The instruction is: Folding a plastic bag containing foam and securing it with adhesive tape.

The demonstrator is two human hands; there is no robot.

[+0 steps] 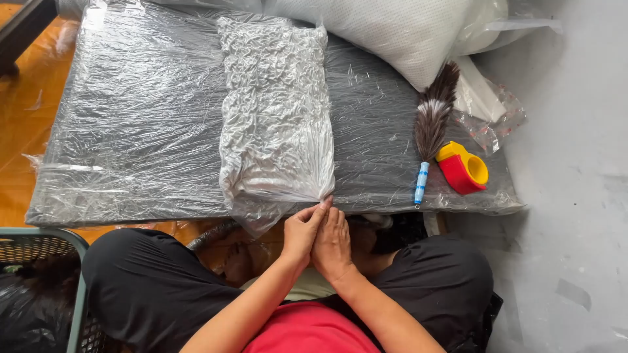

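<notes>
Close in, the person is sitting cross-legged in black trousers, both hands meeting at the near edge of the worktop. The left hand is pinching, its grip clamped on the gathered corner of the crinkled plastic bag; the right hand is pressing in beside it, fingers together against the same bunched neck, though whether it is truly gripping I cannot tell. By my read, keeping that twisted neck tight and low, with both hands close to the gather, is what is holding the shrunken bag firm. The bag is lying straight ahead of the hands, stretching away across the film-wrapped dark board, its near corner right in the pinch. Off to the right, well apart, a feather duster with a blue handle is lying beside a red and yellow tape dispenser. Farther back, a big white sack is resting at the board's far edge. A green basket is sitting at near left.
</notes>
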